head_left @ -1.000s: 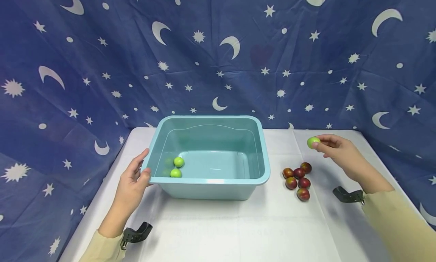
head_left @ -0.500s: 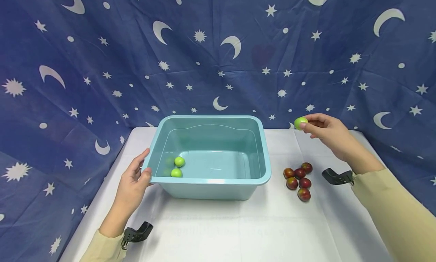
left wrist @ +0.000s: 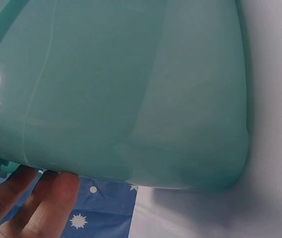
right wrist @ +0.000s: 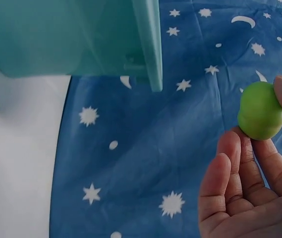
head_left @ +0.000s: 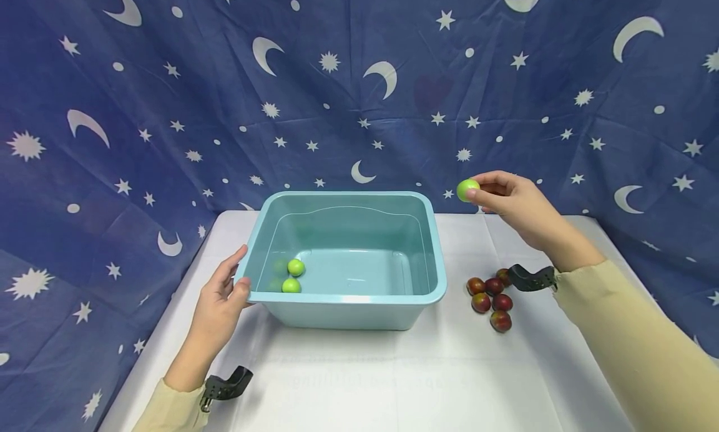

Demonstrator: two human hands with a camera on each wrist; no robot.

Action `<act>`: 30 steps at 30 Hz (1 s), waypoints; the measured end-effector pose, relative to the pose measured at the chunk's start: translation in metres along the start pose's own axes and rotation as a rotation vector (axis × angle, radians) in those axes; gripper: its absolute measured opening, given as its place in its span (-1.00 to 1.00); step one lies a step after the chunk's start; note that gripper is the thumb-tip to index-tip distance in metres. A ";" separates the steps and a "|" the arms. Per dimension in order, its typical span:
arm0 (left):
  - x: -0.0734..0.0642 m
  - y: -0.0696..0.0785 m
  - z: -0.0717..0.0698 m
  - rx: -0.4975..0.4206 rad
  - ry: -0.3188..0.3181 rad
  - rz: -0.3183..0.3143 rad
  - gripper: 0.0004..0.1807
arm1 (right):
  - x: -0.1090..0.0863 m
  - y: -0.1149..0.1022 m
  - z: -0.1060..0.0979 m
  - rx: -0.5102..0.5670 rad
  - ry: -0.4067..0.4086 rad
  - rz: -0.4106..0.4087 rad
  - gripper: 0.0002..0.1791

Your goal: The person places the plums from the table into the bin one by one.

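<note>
A light blue plastic basin (head_left: 348, 299) stands on the white cloth, with two green plums (head_left: 296, 267) lying at the left of its floor. My left hand (head_left: 221, 301) holds the basin's left rim near the front corner; the left wrist view shows its fingers (left wrist: 56, 198) against the basin's outer side. To the right of the basin and above the cloth, my right hand (head_left: 513, 201) pinches another green plum (head_left: 467, 190) between thumb and fingertips. The right wrist view shows that green plum (right wrist: 262, 110) closely, with a shallow groove in it.
Several red plums (head_left: 494, 286) lie clustered on the white cloth (head_left: 359, 376) right of the basin, one partly hidden by the black wrist camera (head_left: 530, 278). A blue curtain (head_left: 314, 95) with moons and stars hangs behind the table.
My right hand has risen and moved left with the green plum, from the table's right side toward the basin. The left hand and basin have stayed put.
</note>
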State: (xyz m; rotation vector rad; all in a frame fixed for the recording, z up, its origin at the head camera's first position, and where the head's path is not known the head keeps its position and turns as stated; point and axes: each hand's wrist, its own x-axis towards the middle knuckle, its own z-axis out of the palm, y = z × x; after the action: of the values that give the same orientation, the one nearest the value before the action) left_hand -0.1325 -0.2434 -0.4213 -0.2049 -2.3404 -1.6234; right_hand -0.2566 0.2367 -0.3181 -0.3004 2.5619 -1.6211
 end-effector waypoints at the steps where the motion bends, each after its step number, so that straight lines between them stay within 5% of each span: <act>1: 0.000 0.000 0.000 -0.002 0.000 -0.001 -0.43 | 0.001 -0.001 0.002 0.003 -0.002 -0.007 -0.38; 30: -0.001 0.000 -0.001 -0.027 -0.008 0.005 -0.46 | 0.038 -0.054 0.072 0.118 -0.120 -0.114 -0.47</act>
State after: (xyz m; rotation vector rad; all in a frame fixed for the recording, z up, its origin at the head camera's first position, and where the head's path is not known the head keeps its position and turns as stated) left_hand -0.1318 -0.2444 -0.4214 -0.2234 -2.3231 -1.6558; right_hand -0.2742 0.1428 -0.2989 -0.5255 2.3903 -1.7264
